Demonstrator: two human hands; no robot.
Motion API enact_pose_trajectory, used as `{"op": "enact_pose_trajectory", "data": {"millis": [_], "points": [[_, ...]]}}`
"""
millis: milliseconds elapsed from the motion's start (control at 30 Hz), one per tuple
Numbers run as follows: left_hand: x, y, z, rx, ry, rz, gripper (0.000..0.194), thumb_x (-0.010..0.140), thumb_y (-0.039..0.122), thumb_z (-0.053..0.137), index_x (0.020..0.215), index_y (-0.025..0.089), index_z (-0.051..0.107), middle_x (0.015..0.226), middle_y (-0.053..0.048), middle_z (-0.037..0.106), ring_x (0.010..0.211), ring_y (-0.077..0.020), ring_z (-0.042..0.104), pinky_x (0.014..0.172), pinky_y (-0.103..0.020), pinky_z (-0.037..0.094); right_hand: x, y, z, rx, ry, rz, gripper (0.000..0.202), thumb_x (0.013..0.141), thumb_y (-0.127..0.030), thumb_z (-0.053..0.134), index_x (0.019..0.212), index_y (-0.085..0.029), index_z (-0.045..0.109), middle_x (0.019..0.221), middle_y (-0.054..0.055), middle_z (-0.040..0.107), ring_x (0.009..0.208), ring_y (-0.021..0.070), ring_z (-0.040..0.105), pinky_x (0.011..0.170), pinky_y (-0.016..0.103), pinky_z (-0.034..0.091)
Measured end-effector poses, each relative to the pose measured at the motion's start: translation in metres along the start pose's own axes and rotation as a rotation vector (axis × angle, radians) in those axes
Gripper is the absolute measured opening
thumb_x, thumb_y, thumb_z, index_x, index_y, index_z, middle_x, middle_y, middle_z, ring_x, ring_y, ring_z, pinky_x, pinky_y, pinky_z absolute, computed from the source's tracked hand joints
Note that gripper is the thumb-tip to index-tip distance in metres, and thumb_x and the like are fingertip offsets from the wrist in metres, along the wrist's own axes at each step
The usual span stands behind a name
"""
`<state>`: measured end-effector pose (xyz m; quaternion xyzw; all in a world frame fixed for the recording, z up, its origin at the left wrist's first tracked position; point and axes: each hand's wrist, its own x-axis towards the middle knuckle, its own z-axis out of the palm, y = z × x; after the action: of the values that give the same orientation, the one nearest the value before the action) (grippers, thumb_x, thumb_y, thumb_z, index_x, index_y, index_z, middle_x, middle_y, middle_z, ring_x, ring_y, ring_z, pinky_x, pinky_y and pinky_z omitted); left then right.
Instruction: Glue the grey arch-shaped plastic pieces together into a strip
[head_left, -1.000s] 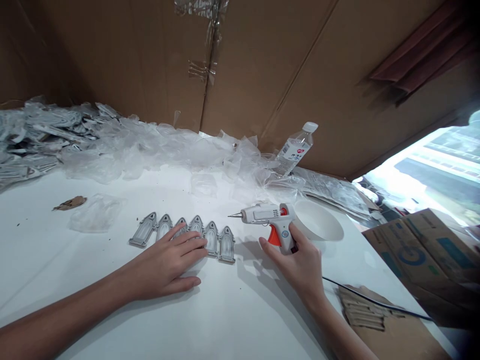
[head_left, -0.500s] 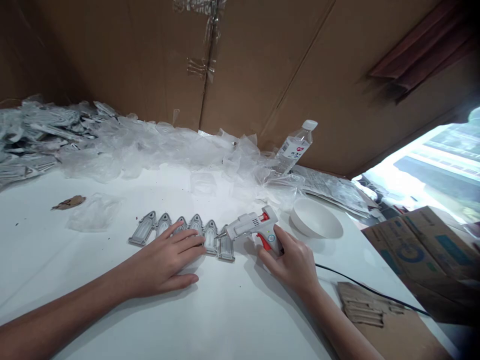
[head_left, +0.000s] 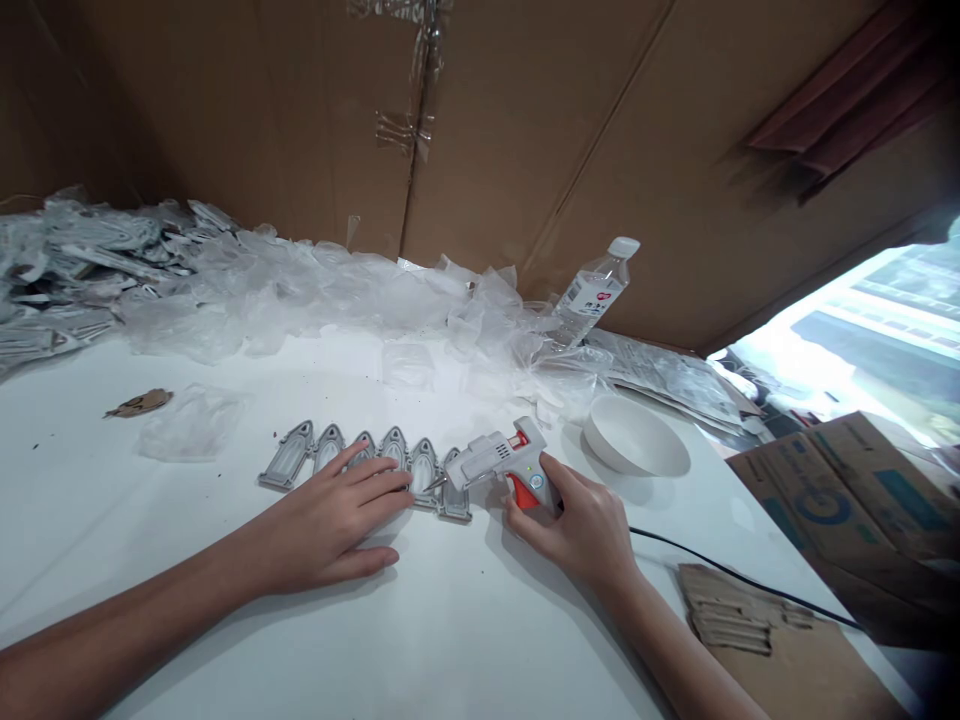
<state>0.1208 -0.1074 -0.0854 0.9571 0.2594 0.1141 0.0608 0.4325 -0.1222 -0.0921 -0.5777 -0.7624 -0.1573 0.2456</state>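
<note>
A row of several grey, pointed-arch pieces lies joined side by side on the white table. My left hand rests flat over the middle of the row, its fingers spread and partly covering some pieces. In my right hand is a grey and red glue gun, gripped by its handle. Its metal nozzle points down to the left, at the right part of the row; whether the tip touches a piece I cannot tell.
Crumpled clear plastic bags line the back, with a pile of grey pieces at left. A tilted bottle and a white bowl stand at right. A black cord crosses above torn cardboard.
The glue gun has shifted slightly left and down, its nozzle moving lower along the arch piece. My left hand stays on the row.
</note>
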Motion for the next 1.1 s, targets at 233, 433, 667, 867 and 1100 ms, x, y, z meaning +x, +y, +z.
{"op": "enact_pose_trajectory", "data": {"millis": [233, 433, 667, 867, 1100], "points": [[0.0002, 0.0002, -0.0002, -0.011, 0.005, 0.001, 0.043, 0.096, 0.04, 0.048, 0.135, 0.022, 0.042, 0.14, -0.005, 0.049, 0.131, -0.0241, 0.04, 0.116, -0.051, 0.022, 0.0013, -0.0025, -0.0005, -0.004, 0.017, -0.029, 0.026, 0.071, -0.043, 0.057, 0.076, -0.019, 0.049, 0.051, -0.004, 0.047, 0.042, 0.0091, 0.035, 0.044, 0.022, 0.025], [0.0009, -0.0001, -0.0004, -0.014, -0.002, -0.002, 0.043, 0.096, 0.041, 0.047, 0.135, 0.023, 0.041, 0.141, -0.004, 0.048, 0.132, -0.0241, 0.039, 0.116, -0.052, 0.022, 0.0026, -0.003, -0.0002, -0.008, 0.039, -0.055, 0.026, 0.072, -0.043, 0.058, 0.076, -0.019, 0.047, 0.052, -0.004, 0.047, 0.042, 0.0084, 0.036, 0.044, 0.021, 0.026], [0.0003, 0.0005, -0.0011, -0.022, -0.025, -0.009, 0.042, 0.097, 0.041, 0.044, 0.135, 0.023, 0.041, 0.141, -0.003, 0.048, 0.132, -0.0235, 0.039, 0.116, -0.052, 0.019, 0.0016, -0.0025, 0.0003, -0.016, 0.045, -0.072, 0.027, 0.071, -0.042, 0.06, 0.077, -0.019, 0.047, 0.051, -0.006, 0.046, 0.042, 0.008, 0.034, 0.043, 0.021, 0.026], [0.0, 0.0002, 0.0, -0.044, 0.003, -0.016, 0.041, 0.097, 0.04, 0.046, 0.134, 0.023, 0.043, 0.14, -0.003, 0.049, 0.131, -0.0235, 0.04, 0.116, -0.052, 0.019, 0.0025, -0.0027, -0.0001, -0.019, 0.055, -0.075, 0.03, 0.071, -0.045, 0.06, 0.076, -0.019, 0.047, 0.051, -0.005, 0.046, 0.041, 0.0078, 0.034, 0.043, 0.021, 0.026], [0.0003, 0.0007, 0.0007, -0.047, 0.02, -0.01, 0.041, 0.097, 0.04, 0.046, 0.133, 0.024, 0.044, 0.139, -0.004, 0.05, 0.131, -0.0239, 0.04, 0.116, -0.052, 0.021, 0.0034, 0.0009, -0.0032, -0.027, 0.073, -0.086, 0.036, 0.071, -0.051, 0.061, 0.079, -0.018, 0.05, 0.051, -0.004, 0.047, 0.04, 0.0078, 0.034, 0.041, 0.021, 0.024]]}}
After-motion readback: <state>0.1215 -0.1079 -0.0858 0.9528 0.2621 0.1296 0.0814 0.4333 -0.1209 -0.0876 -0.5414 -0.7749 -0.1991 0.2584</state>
